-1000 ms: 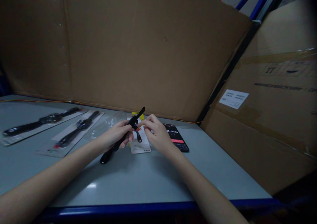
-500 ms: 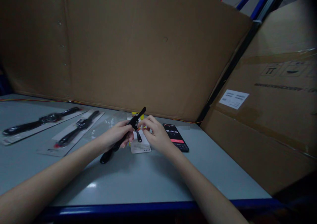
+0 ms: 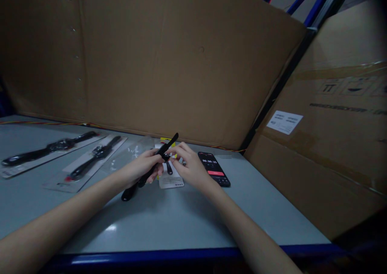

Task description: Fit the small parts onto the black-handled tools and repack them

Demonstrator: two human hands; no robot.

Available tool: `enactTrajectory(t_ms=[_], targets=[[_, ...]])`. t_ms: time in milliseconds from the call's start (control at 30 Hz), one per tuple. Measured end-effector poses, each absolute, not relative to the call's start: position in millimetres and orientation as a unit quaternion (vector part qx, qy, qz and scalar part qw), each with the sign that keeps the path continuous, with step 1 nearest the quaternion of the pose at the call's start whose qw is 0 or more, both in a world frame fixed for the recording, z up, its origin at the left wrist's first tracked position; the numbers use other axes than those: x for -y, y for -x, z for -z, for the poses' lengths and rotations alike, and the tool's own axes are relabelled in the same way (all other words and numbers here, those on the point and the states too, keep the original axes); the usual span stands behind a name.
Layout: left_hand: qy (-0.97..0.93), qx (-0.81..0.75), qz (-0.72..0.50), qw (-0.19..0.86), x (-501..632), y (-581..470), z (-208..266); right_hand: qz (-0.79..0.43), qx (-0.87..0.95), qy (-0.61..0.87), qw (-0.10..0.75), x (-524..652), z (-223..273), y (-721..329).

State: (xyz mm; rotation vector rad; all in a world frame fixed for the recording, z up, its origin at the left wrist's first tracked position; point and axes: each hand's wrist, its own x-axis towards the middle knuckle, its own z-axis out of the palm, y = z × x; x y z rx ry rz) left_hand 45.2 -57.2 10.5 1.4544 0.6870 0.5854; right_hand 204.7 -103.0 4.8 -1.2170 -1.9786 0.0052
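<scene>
A long black tool (image 3: 148,176) with slim handle-like ends slants up to the right above the table; its exact kind is not clear. My left hand (image 3: 150,164) is closed around its middle. At the tool's midsection, the fingertips of my right hand (image 3: 185,161) are pinched together, by a small shiny part that is too small to make out. A short black piece (image 3: 169,168) shows just below the fingers, against a white printed card (image 3: 171,181) with yellow edges that lies on the table behind the hands.
Two similar black tools in clear-fronted card packs (image 3: 51,149) (image 3: 96,157) lie to the left. Crumpled clear plastic packaging (image 3: 128,153) rests behind my left hand. A phone (image 3: 214,169) with a running timer lies to the right. Cardboard (image 3: 181,64) walls the back and right side.
The fingertips of my right hand have shifted slightly at the tool's midsection. My left hand keeps its hold. The phone's timer has advanced from 24 to 25 seconds.
</scene>
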Motion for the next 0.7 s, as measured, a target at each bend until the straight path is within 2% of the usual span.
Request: enactTrajectory(t_ms=[333,533,700], targets=[[-0.662,-0.295,-0.226,0.650,60.8,-46.4,-6.9,0.018,0.798,0.461,0.388,99.6,-2.7,-207.7],[-0.656,-0.309,-0.219,0.653,60.1,-46.6,-7.7,0.014,0.728,0.508,0.461,100.5,-4.8,-207.6],[-0.660,-0.306,-0.236,0.644,58.3,-46.1,-6.4,0.022,0.767,0.530,0.362,101.5,-3.0,-207.1]])
